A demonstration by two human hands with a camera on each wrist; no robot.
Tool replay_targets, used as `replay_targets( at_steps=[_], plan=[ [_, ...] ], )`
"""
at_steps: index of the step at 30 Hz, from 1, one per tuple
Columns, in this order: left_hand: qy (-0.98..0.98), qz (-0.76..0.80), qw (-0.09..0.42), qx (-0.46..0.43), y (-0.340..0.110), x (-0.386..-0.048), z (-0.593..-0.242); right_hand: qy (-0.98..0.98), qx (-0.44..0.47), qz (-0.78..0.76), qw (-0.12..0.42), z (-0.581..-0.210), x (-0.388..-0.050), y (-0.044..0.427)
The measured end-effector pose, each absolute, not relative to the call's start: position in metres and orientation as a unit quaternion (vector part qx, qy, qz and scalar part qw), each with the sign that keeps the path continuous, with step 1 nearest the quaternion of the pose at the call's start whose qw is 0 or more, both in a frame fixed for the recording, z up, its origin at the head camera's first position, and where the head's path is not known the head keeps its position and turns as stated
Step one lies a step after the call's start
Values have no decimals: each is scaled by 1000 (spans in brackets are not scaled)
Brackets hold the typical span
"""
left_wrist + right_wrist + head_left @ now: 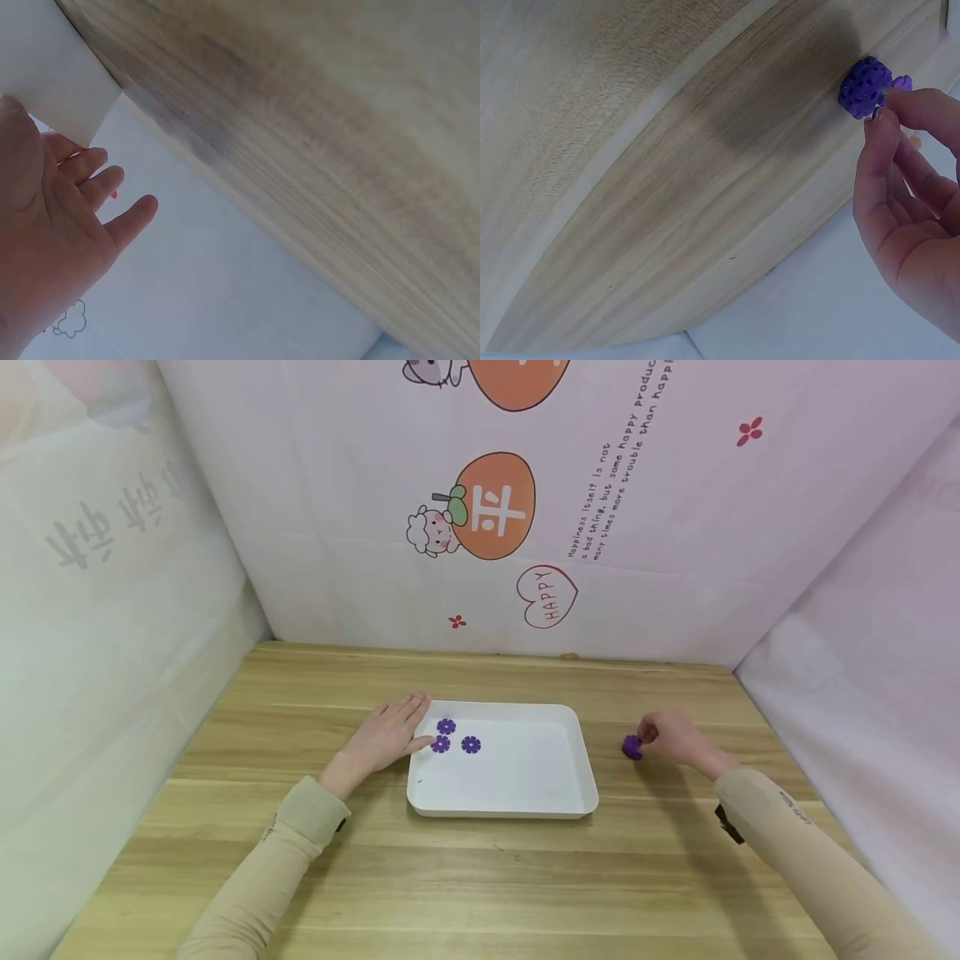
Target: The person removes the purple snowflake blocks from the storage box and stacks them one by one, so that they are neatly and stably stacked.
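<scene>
A white tray (517, 806) lies on the wooden table, with three purple snowflake discs (471, 745) flat in its left part. My left hand (384, 733) rests on the tray's left rim near the back corner, fingers extended and thumb reaching inside over a disc. In the left wrist view, the fingers of the left hand (67, 195) touch the tray's edge (67, 82). Right of the tray, my right hand (670, 739) pinches a purple snowflake disc (902, 82) between thumb and index finger. Against it stands a small stack of similar purple discs (864, 88) on the table.
The wooden table (495, 885) extends around the tray. White printed cloth walls (337, 527) enclose the back and both sides. A dark band (727, 824) shows at the right wrist.
</scene>
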State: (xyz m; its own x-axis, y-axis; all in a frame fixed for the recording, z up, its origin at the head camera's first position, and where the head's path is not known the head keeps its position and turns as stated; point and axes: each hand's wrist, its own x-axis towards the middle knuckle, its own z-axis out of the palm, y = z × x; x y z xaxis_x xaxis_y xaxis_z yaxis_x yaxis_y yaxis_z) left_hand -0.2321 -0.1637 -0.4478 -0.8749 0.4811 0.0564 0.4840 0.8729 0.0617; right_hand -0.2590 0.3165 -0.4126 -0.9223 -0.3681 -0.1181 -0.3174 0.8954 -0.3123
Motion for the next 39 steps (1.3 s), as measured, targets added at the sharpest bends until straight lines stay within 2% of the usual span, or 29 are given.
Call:
replay_targets(
  at_steps=[15,39],
  plan=[
    [-967,-28,25,-254,-164,-231,-447,972,-176,-133,78,-417,-258,317],
    [-967,-33,23,-250,-163,-232,-448,972,-160,-141,98,-419,-256,318]
  ],
)
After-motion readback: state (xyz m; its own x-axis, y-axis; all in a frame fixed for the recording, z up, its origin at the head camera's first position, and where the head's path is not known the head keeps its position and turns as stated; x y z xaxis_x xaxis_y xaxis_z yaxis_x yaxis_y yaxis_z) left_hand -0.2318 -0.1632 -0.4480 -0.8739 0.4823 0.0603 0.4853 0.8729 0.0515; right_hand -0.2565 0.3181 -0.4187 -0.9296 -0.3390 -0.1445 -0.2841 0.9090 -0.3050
